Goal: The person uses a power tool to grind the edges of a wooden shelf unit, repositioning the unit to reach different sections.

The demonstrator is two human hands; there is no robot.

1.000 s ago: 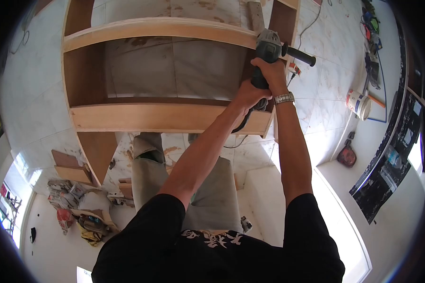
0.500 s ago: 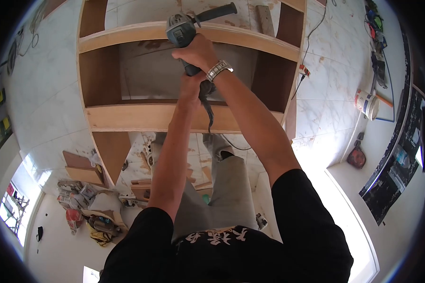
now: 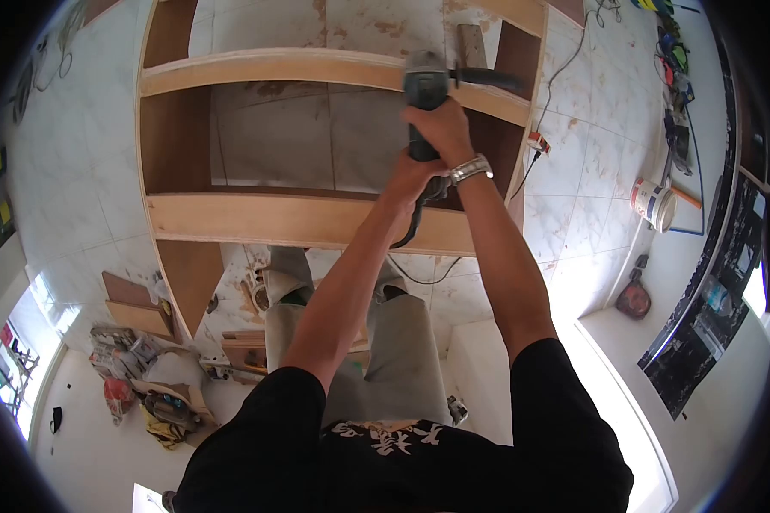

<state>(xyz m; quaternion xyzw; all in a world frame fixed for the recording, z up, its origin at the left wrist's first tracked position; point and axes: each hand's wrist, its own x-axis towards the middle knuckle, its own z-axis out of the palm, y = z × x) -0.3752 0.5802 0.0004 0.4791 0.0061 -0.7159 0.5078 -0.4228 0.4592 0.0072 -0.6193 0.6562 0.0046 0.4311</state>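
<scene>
A dark angle grinder (image 3: 426, 84) with a black side handle sits over the middle rail of a wooden frame (image 3: 274, 221), toward its right end. Wrapped round the grinder's body is my right hand (image 3: 445, 128), with a metal watch on the wrist. My left hand (image 3: 412, 178) grips the rear of the tool, close below the right. The power cord hangs from the grinder's back end over the front rail. Its disc is hidden beneath the head.
A white bucket (image 3: 653, 204) stands on the tiled floor at the right. An orange-white socket (image 3: 538, 144) and cable lie beside the frame. Board offcuts (image 3: 137, 303) and filled bags (image 3: 173, 372) are at the lower left. My legs are against the front rail.
Both my hands have moved right along the middle rail with the grinder. The side handle now points right instead of up and right. The view has shifted slightly.
</scene>
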